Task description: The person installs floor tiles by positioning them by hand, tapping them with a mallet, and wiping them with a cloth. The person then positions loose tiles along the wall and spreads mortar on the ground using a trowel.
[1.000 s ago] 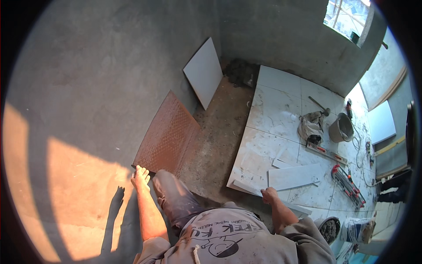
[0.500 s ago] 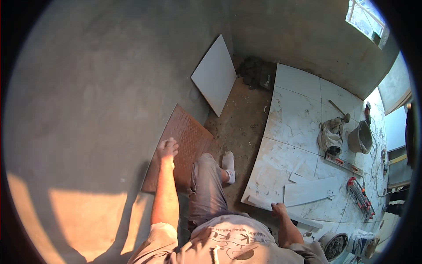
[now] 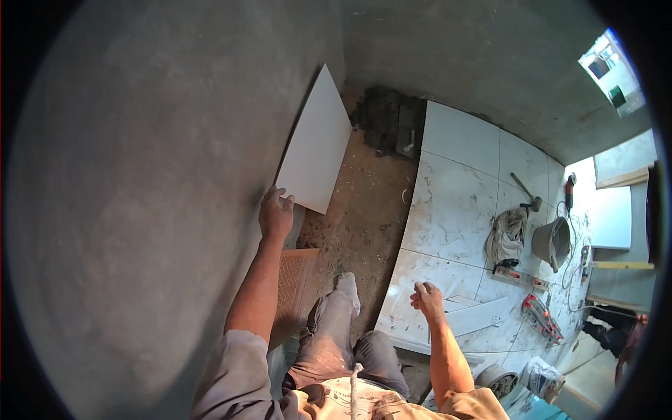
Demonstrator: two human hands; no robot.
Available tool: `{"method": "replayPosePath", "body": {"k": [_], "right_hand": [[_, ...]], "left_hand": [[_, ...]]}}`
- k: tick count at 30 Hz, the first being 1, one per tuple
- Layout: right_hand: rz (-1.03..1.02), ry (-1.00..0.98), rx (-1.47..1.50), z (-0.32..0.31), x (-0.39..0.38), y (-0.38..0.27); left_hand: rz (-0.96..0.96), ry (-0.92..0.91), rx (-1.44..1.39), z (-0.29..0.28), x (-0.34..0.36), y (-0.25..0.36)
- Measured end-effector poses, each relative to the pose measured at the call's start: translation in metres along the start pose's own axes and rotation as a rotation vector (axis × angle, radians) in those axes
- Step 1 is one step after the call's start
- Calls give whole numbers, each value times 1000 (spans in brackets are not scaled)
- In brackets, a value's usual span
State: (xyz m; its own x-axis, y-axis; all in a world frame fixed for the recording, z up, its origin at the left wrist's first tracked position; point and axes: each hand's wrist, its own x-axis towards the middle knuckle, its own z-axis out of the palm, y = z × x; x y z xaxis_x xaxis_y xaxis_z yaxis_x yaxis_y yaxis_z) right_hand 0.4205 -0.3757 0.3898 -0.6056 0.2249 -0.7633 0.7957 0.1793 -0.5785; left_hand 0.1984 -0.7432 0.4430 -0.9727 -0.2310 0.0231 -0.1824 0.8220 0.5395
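A large white tile (image 3: 316,140) leans against the grey wall at the left, near the corner. My left hand (image 3: 276,213) is at its lower left corner, with the fingers curled round the edge. Behind my left forearm a brown patterned tile (image 3: 297,276) also leans on the wall, partly hidden by the arm. My right hand (image 3: 428,302) holds nothing and hovers over the tiled floor, its fingers loosely bent and apart. Beside it lie cut white tile strips (image 3: 479,316).
White tiles (image 3: 448,196) cover the right floor, above bare dirt (image 3: 371,189). Dark mortar (image 3: 378,119) lies in the corner. On the tiles are a mallet (image 3: 526,192), bucket (image 3: 553,241), cloth sack (image 3: 507,234), level (image 3: 521,278), red tool (image 3: 541,318) and corded grinder (image 3: 570,190).
My left hand has gone from over the brown tile forward to the white tile's corner. My right hand has lifted and come forward. The view has shifted forward, and my legs have moved.
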Motion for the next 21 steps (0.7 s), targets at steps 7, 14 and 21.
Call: {"method": "replayPosePath", "body": {"k": [7,14,21], "right_hand": [[132,49,-37,-37,-15,-23],[511,47,15,-84,-18,32],[-130,-108,-856,-45,162,-136]], "left_hand": [[-177,-130,144,32,45,22],[-368,-89,313,38,56,34],[-521,-147,553,55,66,61]]}}
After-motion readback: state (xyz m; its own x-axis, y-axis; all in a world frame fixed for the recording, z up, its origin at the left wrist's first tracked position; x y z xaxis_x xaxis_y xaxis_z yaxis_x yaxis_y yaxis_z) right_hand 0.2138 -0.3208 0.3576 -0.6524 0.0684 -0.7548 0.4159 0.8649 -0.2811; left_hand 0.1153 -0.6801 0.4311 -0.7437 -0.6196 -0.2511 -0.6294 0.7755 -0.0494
